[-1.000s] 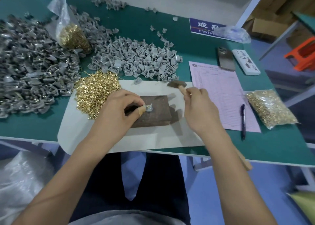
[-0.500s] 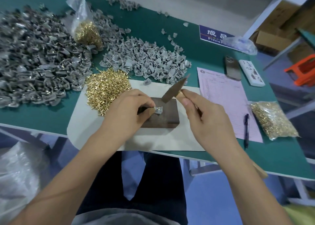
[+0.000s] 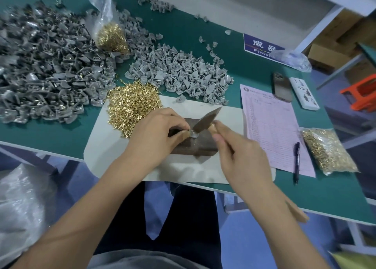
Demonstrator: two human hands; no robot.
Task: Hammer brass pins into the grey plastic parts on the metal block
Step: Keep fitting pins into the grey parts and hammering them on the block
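Green bench mat (image 3: 183,34) carries a white sheet (image 3: 114,130) with the metal block (image 3: 200,146) on it. Left hand (image 3: 156,134) pinches a grey plastic part (image 3: 193,134) on the block's top, fingertips closed round it. Right hand (image 3: 238,152), just beside, is wrapped round the handle of the hammer (image 3: 205,120), whose head is at the part. Judged step: striking a pin home. Whether the pin is seated cannot be told. Next: release, then fetch from the brass pins (image 3: 132,103) beyond the left hand.
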